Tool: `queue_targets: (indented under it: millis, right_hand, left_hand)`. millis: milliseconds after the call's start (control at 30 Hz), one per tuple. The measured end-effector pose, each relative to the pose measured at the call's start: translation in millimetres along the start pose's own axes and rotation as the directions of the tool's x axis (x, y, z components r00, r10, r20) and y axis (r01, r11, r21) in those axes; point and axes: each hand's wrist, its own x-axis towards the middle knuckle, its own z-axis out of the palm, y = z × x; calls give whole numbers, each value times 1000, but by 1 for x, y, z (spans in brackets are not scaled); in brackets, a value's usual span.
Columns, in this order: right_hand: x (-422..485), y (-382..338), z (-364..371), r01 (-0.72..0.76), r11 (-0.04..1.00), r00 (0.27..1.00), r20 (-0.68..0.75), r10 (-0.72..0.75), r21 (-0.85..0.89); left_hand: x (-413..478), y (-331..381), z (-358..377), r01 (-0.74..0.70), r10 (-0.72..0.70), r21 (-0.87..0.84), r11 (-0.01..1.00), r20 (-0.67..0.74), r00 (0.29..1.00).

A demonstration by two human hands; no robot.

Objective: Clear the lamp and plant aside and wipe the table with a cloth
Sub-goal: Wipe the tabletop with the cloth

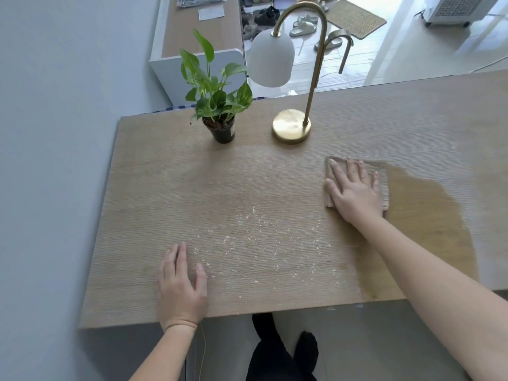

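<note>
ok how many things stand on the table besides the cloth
2: the plant at the back edge, and the lamp just right of it. None seems hidden.

- A single wide-angle view, worn on the person's head, faces forward and steeply down onto the tabletop [170,188].
- It sits close above the near edge; the left hand [181,287] and right hand [354,191] reach in from the bottom.
- The far edge lies high in view, floor [398,50] beyond; the wall [41,133] runs along the left edge.
</note>
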Motion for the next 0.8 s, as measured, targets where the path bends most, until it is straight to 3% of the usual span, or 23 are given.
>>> queue_targets:
  millis: [100, 200, 333, 433, 500, 700, 800]
  right_hand:
    - [-24, 11, 6, 176, 984, 984, 38, -175, -17]
    - [-42, 44, 0, 230, 973, 972, 54, -228, -30]
    - [-12, 57, -12, 71, 997, 997, 10, -71, -9]
    - [20, 24, -11, -110, 993, 994, -19, 111, 33]
    - [26, 4, -6, -130, 991, 991, -14, 131, 34]
    - [-11, 15, 3, 222, 975, 975, 31, -222, -10]
    - [-34, 55, 0, 300, 953, 953, 55, -297, -44]
  left_hand:
    - [-1, 0, -1, 3, -3, 2, 1000, 1, 1000]
    - [0, 2, -1, 7, -7, 5, 1000, 6, 1000]
    - [0, 3, -2, 9, -9, 5, 1000, 8, 1000]
    - [0, 3, -3, 12, -12, 5, 1000, 6, 1000]
    - [0, 3, -2, 9, -9, -2, 1000, -2, 1000]
    - [-1, 6, -4, 4, -5, -26, 1000, -22, 1000]
    - [-1, 7, -5, 5, -5, -27, 1000, -20, 1000]
